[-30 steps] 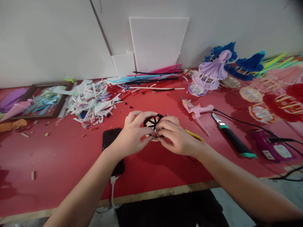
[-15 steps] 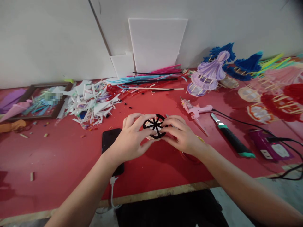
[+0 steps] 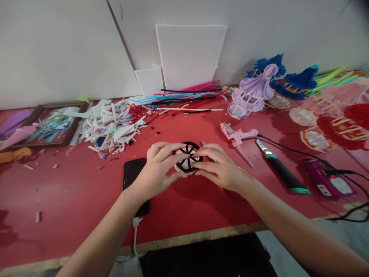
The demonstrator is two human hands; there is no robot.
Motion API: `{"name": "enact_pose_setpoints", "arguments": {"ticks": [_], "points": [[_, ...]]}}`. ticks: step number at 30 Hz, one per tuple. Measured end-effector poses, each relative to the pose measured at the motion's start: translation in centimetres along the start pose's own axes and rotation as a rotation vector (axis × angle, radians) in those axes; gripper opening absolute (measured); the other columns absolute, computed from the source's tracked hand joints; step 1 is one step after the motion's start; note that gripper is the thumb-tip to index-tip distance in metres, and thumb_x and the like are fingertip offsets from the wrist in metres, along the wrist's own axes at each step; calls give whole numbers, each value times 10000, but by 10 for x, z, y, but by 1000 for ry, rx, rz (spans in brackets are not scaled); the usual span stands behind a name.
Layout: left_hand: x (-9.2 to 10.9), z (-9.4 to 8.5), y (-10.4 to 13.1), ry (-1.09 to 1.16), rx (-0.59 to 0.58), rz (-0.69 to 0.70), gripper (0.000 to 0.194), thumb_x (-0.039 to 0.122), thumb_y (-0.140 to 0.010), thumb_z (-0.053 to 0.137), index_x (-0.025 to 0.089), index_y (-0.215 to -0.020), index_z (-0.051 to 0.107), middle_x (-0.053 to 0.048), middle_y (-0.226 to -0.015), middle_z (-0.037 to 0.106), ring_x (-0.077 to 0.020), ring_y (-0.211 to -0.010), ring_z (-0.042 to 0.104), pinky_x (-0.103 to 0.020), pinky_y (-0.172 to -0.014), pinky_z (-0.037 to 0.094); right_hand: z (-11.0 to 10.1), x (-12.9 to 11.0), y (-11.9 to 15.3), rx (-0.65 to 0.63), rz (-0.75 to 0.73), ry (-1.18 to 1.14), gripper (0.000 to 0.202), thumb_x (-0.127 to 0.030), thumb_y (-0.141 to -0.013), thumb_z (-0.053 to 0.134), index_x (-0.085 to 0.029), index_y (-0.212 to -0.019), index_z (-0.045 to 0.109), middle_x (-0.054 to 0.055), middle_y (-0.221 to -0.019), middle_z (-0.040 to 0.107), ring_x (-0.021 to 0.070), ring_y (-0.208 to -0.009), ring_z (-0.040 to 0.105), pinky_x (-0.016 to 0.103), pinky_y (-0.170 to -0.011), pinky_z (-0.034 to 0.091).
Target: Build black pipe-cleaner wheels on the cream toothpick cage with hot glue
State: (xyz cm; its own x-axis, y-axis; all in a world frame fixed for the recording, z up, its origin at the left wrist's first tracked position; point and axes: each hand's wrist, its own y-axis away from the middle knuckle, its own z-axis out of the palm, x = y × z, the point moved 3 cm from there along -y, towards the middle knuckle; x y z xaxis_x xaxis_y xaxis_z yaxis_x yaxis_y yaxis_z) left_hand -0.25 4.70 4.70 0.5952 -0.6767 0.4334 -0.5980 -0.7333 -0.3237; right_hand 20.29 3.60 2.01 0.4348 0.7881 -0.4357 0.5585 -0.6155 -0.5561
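Between my hands is a small round disc (image 3: 187,157), pale underneath, with a black rim and black spokes like a wheel. My left hand (image 3: 157,163) grips its left side, with fingers bent over the top and the thumb at the near edge. On the right side my right hand (image 3: 220,163) closes on the rim, its fingertips touching the black spokes. Scissors (image 3: 230,192) with red and yellow handles lie partly hidden under my right hand and wrist. A black phone (image 3: 134,173) lies beside my left wrist.
A pink glue gun (image 3: 239,134) and a black-and-green utility knife (image 3: 282,171) lie to the right, near a purple box (image 3: 328,179) with cables. Umbrella-like crafts (image 3: 256,90) stand behind. White scraps (image 3: 112,123) and coloured pipe cleaners (image 3: 184,98) lie along the wall.
Both hands have shifted slightly on the disc. My fingertips have come closer together over its middle, and more of its pale near side shows.
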Motion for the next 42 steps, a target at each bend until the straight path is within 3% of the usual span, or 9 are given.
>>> {"name": "enact_pose_setpoints", "arguments": {"ticks": [3,6,8,11,15,19,22,29,42], "points": [[-17,1,4,199,55,-274,524,494,-801,685,225,-1240,589,-103,-1251,628,-278,-1145,540,-456,-1009,415,-1,1,1,43,128,-70,227,-251,-870,638,-238,-1095,655,84,-1104,650,226,-1084,552,464,-965,473],[-34,8,8,424,101,-637,456,547,-859,566,187,-1132,628,-106,-1089,686,-237,-961,642,-384,-859,504,-5,5,0,166,413,-81,105,-305,-885,609,-220,-881,669,66,-905,665,200,-883,609,391,-818,505],[-37,14,7,485,83,-728,442,539,-880,524,162,-1083,633,-100,-993,706,-203,-832,661,-331,-752,523,-8,7,-3,231,555,-62,260,-332,-915,559,-201,-694,598,37,-721,601,161,-697,568,332,-670,476],[-37,19,1,528,27,-749,411,522,-857,554,159,-1018,657,-76,-916,715,-166,-731,648,-280,-667,510,-9,12,-10,243,668,-91,370,-366,-933,518,-201,-602,508,-1,-589,520,125,-565,497,288,-555,413],[-31,21,-7,550,-17,-773,361,495,-822,576,163,-924,675,-60,-854,709,-151,-670,615,-253,-596,476,-1,22,-19,166,736,-225,227,-378,-889,556,-201,-765,626,21,-695,666,144,-614,607,274,-556,467],[-24,16,-13,550,-59,-780,276,433,-775,586,170,-768,669,-26,-750,679,-138,-616,577,-235,-546,444,8,29,-22,90,756,-316,168,-330,-852,576,-199,-782,653,27,-753,710,155,-661,651,286,-600,504],[-23,10,-12,548,-85,-769,292,443,-763,572,174,-703,668,-16,-730,662,-136,-605,565,-235,-534,436,9,29,-23,33,732,-358,129,-277,-835,578,-199,-762,651,15,-737,698,143,-656,644,280,-603,502],[-27,15,-13,535,-102,-741,372,504,-811,569,178,-921,712,-41,-865,729,-172,-729,629,-268,-671,476,9,20,-38,-42,674,-351,110,-248,-832,598,-191,-819,691,31,-794,690,136,-689,635,282,-613,495],[-20,21,-18,548,-152,-699,299,411,-793,560,167,-851,723,-52,-819,737,-198,-763,656,-306,-731,496,10,14,-48,-149,488,-274,123,-123,-818,615,-172,-880,709,16,-818,656,93,-669,562,235,-612,423]]}}
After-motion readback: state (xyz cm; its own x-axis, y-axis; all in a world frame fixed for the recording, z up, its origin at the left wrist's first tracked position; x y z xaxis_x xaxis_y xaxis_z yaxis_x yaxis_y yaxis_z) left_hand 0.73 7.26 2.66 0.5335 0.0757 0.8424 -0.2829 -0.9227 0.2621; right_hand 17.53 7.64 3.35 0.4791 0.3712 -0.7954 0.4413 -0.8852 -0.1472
